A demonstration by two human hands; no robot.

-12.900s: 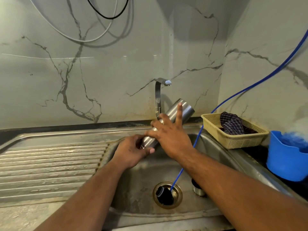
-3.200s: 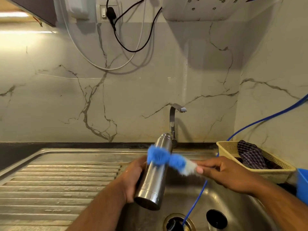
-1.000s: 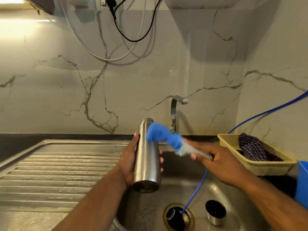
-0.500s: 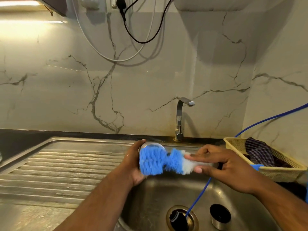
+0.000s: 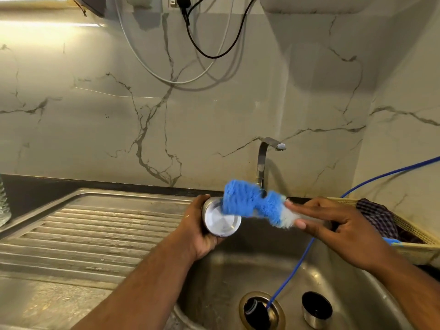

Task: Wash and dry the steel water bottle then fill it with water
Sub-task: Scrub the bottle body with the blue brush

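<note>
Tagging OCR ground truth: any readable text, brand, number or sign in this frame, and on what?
No readable text anywhere in the head view.
steel bottle base: bare metal, no stamp visible.
blue brush, cap in the sink, basket: no print visible.

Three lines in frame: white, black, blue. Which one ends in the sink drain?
The blue hose, running in from the right and down into the drain. The white cable and black cable only loop across the backsplash above.

Checked cloth (image 5: 377, 214) in yellow basket (image 5: 415, 252)
</note>
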